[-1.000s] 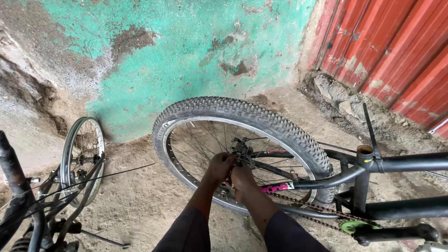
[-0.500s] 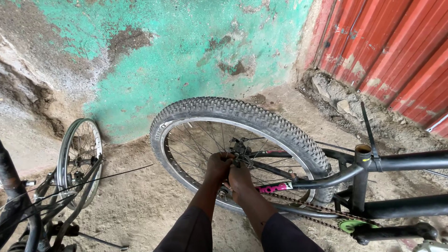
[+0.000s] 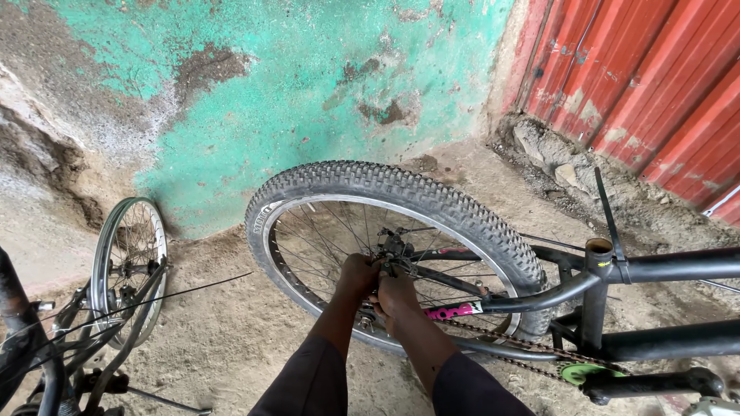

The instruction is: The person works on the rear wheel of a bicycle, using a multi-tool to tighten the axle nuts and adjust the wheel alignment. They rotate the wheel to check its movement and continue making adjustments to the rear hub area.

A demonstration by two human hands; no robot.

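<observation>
A rough wall [image 3: 293, 100], its turquoise paint flaking down to grey plaster, fills the upper part of the view, and a red corrugated metal door [image 3: 647, 85] stands at the right above a patch of rubble. Sandy dirt ground [image 3: 223, 339] spreads below. A black bicycle frame [image 3: 671, 266] lies across the right side, its open seat tube pointing up and a chain [image 3: 532, 345] running along the lower stay toward a green chainring near the bottom edge. The frame carries the rear wheel [image 3: 401, 189], a knobby black tyre on a silver rim, which stands roughly upright in the middle of the view, just in front of the wall. At the left edge a second bicycle leans in, showing a bare silver rim [image 3: 127, 262] without a tyre, well apart from the work. Both of the person's arms, in dark sleeves, reach in from below to the hub [image 3: 395, 248] at the wheel's centre. The left hand [image 3: 356, 276] is curled closed against the hub's left side among the spokes, and the right hand [image 3: 397, 296] is closed just below and beside the axle, touching the left. The fingers hide whatever small part or tool they pinch, so what each hand actually holds cannot be told; they seem to press on the axle fittings themselves.
</observation>
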